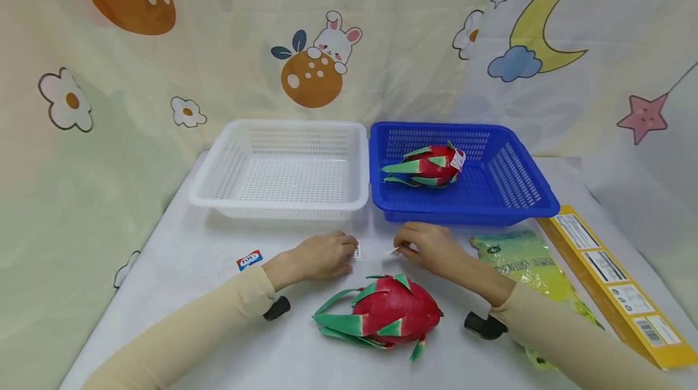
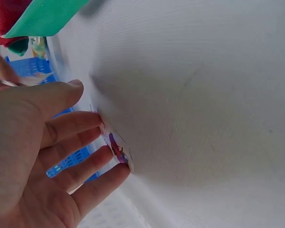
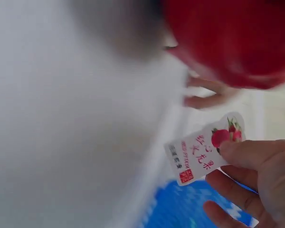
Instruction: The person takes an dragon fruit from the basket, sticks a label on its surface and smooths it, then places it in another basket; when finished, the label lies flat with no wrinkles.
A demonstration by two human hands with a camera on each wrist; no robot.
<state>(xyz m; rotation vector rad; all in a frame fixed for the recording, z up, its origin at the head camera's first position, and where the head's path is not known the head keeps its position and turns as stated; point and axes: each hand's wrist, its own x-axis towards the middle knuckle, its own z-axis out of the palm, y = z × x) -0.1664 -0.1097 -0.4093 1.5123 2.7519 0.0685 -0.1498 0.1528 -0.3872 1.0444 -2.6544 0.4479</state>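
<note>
Between the thumb and fingers of my right hand (image 1: 431,247) is a white dragon fruit sticker (image 3: 199,154), pinched by its printed end. My left hand (image 1: 319,255) touches a second small printed sticker (image 2: 115,146) lying flat on the white cloth; its fingertips rest on the edge and the thumb stands apart. In front of both hands a red dragon fruit (image 1: 395,308) with green scales lies on its side, tip to the right. Another dragon fruit (image 1: 436,166), bearing a white sticker (image 1: 458,160), lies inside the blue basket (image 1: 463,211).
A white basket (image 1: 278,203) stands beside the blue one at the back. Left of my left hand is a small blue-and-red label (image 1: 249,260). At the right lie a green-yellow plastic packet (image 1: 526,263) and a long yellow box (image 1: 616,284).
</note>
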